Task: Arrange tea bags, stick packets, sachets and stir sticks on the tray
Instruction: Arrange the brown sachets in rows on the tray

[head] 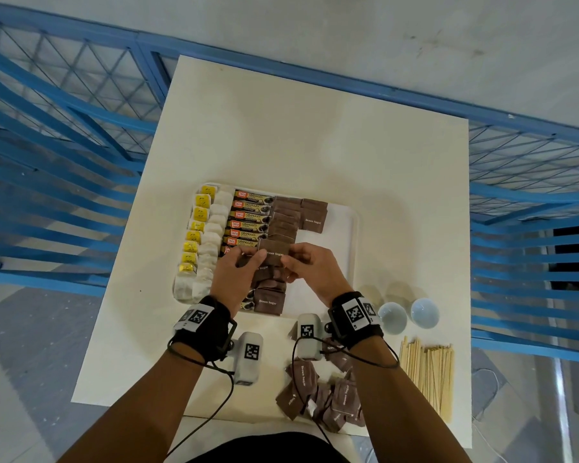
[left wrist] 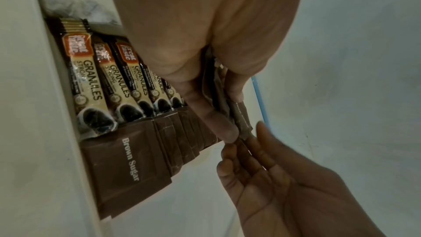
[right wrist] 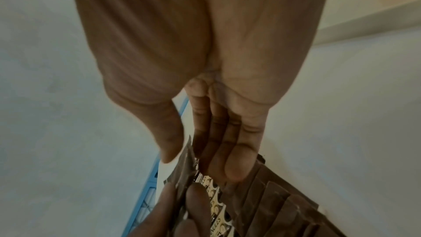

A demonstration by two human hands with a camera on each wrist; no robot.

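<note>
A white tray (head: 348, 228) holds a column of tea bags (head: 211, 238), a column of coffee stick packets (head: 251, 215) and overlapping brown sugar sachets (head: 284, 222). Just above the sachet row, my left hand (head: 248, 262) grips a small stack of brown sugar sachets (head: 274, 250) between thumb and fingers. My right hand (head: 293, 265) pinches the right edge of the stack. In the left wrist view the stack (left wrist: 241, 116) sits in my left hand (left wrist: 230, 114), above the stick packets (left wrist: 109, 82). In the right wrist view my right hand (right wrist: 196, 159) closes on the sachet edge (right wrist: 184, 168).
Loose brown sachets (head: 325, 392) lie heaped on the table near its front edge. A bundle of wooden stir sticks (head: 428, 372) lies at the front right, behind two small pale bowls (head: 392, 318). The tray's right part is bare. Blue railings surround the table.
</note>
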